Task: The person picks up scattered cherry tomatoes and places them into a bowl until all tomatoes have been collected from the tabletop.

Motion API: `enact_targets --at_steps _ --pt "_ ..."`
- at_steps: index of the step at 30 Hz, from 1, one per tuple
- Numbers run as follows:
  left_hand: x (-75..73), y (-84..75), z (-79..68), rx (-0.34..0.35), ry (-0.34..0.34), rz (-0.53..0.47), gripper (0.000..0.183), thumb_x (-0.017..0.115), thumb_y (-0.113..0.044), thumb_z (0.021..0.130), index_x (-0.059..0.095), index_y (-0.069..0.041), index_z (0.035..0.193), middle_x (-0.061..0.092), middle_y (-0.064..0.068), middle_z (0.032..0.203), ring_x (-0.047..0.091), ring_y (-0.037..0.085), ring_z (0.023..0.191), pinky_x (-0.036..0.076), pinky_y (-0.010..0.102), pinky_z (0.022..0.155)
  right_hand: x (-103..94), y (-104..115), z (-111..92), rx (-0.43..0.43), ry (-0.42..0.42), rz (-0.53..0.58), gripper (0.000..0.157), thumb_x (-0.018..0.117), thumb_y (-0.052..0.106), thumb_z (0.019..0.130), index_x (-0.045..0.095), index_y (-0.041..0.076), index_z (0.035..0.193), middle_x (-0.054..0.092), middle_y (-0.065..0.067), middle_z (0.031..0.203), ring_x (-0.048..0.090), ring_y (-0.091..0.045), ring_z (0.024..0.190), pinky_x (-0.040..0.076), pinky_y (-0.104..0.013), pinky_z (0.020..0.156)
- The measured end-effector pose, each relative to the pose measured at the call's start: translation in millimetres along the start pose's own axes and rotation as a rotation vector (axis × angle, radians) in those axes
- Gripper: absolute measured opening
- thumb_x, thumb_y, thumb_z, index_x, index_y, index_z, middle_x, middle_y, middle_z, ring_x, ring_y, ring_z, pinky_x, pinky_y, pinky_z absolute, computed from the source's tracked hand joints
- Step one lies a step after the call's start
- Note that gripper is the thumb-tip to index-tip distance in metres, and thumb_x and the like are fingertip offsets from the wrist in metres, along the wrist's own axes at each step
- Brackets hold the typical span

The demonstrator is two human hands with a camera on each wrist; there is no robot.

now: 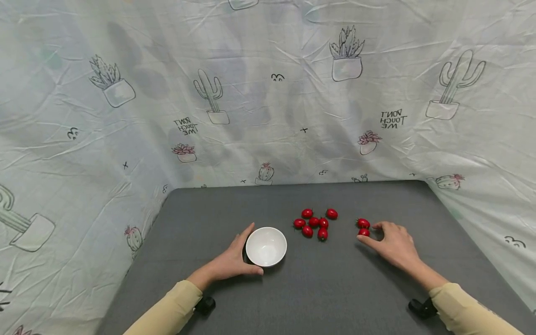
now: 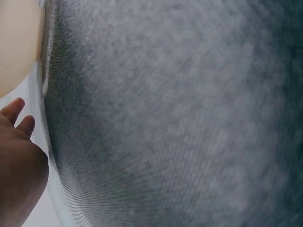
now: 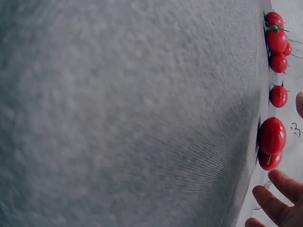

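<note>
White and glossy, a small round bowl (image 1: 266, 246) stands on the grey tabletop (image 1: 259, 307), somewhat nearer its left edge than its right. We see the left hand (image 1: 231, 259) at the bowl's left side, thumb and fingers spread wide about it; whether they touch the wall we cannot tell.

Red cherry tomatoes: we count nine. Seven form a loose cluster (image 1: 314, 222) right of the bowl, towards the tabletop's far edge, one of them (image 1: 332, 214) set a little apart on the cluster's far right. Two more lie together nearer the right edge, a farther tomato (image 1: 363, 223) and a nearer tomato (image 1: 364, 232).

The right hand (image 1: 395, 244) is beside this pair, thumb and fingers parted, gap moderately wide; we note it holds nothing. In the right wrist view its fingertips stand just clear of the two.

Pale yellow sleeves (image 1: 167, 307) cover both forearms. Beyond the far edge we record a cactus-print cloth (image 1: 251, 139).
</note>
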State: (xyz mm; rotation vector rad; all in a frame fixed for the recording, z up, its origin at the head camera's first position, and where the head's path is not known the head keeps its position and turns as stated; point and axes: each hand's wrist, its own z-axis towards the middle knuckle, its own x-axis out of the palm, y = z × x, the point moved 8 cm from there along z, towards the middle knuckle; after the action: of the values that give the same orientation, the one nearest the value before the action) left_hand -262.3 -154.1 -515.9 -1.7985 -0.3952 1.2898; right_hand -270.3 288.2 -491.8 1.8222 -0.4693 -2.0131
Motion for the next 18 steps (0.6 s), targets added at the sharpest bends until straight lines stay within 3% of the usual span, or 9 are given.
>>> enact_targets --at_steps 8,15,18 --pt "1.2 -0.1 0.8 -0.011 0.000 -0.014 0.128 0.092 -0.051 0.071 0.012 -0.022 0.166 0.011 0.007 0.170 -0.005 0.046 0.152 0.014 0.072 0.113 3.6 -1.0 -1.8 0.026 -0.019 0.011 0.080 0.065 0.070 0.089 0.064 -0.002 0.124 0.058 -0.030 0.128 0.041 -0.057 0.119 0.030 -0.072 0.092" --pt "3.7 -1.2 3.4 0.028 0.006 -0.063 0.125 0.093 -0.044 0.073 0.014 -0.020 0.165 0.022 0.010 0.165 0.028 0.030 0.148 0.027 0.059 0.113 3.0 -1.9 -3.7 0.027 -0.057 0.014 0.071 0.066 0.067 0.091 0.067 0.000 0.116 0.060 -0.029 0.124 0.041 -0.056 0.117 0.029 -0.071 0.091" --pt "4.3 -2.2 4.0 0.038 0.003 -0.085 0.122 0.093 -0.043 0.073 0.015 -0.019 0.164 0.025 0.010 0.163 0.032 0.028 0.145 0.029 0.058 0.112 2.6 -1.7 -3.4 0.031 -0.072 0.011 0.068 0.067 0.066 0.090 0.068 0.001 0.113 0.061 -0.028 0.121 0.041 -0.055 0.116 0.030 -0.070 0.090"
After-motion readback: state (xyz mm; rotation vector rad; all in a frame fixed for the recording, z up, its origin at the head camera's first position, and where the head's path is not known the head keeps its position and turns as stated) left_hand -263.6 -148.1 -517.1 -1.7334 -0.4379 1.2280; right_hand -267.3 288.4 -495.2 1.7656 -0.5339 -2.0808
